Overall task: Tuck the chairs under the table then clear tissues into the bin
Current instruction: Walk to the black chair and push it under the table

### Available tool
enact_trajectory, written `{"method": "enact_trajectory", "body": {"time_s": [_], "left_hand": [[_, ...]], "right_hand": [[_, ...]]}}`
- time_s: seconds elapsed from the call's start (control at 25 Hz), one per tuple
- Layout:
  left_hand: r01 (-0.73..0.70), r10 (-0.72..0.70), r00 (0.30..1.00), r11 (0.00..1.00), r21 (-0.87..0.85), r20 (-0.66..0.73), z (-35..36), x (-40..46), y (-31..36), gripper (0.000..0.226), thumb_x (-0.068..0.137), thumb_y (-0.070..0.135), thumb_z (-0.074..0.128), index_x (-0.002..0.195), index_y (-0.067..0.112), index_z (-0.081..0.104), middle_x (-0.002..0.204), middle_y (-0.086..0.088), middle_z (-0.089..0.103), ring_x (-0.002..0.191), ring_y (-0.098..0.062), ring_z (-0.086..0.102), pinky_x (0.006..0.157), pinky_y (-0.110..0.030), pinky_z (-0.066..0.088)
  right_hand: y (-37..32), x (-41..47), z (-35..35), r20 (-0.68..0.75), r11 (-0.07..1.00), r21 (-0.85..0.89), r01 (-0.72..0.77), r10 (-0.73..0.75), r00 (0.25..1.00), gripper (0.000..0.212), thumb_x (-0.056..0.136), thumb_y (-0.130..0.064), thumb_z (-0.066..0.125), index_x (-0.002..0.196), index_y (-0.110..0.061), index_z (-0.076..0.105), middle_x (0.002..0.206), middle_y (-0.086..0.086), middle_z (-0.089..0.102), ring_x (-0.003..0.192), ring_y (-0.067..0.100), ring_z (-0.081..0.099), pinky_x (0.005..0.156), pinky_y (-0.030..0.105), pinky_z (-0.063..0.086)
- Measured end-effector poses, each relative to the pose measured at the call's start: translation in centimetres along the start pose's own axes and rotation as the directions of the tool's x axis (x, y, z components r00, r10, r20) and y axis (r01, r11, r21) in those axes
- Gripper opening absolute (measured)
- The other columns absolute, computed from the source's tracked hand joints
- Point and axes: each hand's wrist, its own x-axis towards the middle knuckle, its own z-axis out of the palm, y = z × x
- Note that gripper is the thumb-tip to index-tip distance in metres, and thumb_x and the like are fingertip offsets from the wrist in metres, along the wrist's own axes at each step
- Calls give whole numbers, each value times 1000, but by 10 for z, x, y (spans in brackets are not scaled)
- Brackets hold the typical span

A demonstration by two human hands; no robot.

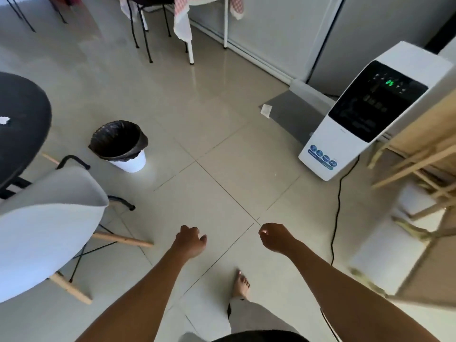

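Grey shell chair (47,225) with wooden legs at lower left, seat facing the round black table (22,124), drawn close to its edge but not pushed fully beneath. One white tissue (4,120) lying on the tabletop at the far left margin, partly cut off by the frame. White bin (118,146) lined with a black bag, standing on the tiled floor (222,134) just beyond the chair, near the table, mouth open; contents not discernible. A pale folded scrap (266,111) on the floor well apart to the right, beside a grey mat (293,114); whether tissue cannot be told.

Left hand (190,241) extended low over the floor, fingers loosely curled, holding nothing. Right hand (275,236) likewise forward, fingers curled inward, nothing visibly held. Both hands well apart from chair, bin and table.

White tower cooler (365,124) with dark control panel and green display at right, black cord (336,206) trailing across the tiles. Light wooden furniture (419,149) at far right, blurred. Second table with checked cloth (182,18) and black-legged chair (145,25) at top. Bare foot (241,283) below.
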Motion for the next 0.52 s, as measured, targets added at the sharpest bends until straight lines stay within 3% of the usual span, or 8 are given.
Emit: {"method": "enact_trajectory", "body": {"time_s": [0.24,0.52], "left_hand": [[-24,21,997,999,33,71,-28,61,82,51,97,37,40,137,6,44,142,-18,44,131,-31,44,112,-34,35],[-37,36,998,999,31,43,-115,185,137,49,96,35,42,133,3,48,140,-15,51,130,-27,47,111,-33,38]], "right_hand": [[31,68,-67,44,998,-28,-58,60,997,35,93,-16,37,118,-13,61,131,7,59,121,23,54,102,31,44],[4,207,-164,39,996,-35,-77,79,996,33,93,-18,39,117,-12,61,133,6,58,125,22,51,103,26,40]]}}
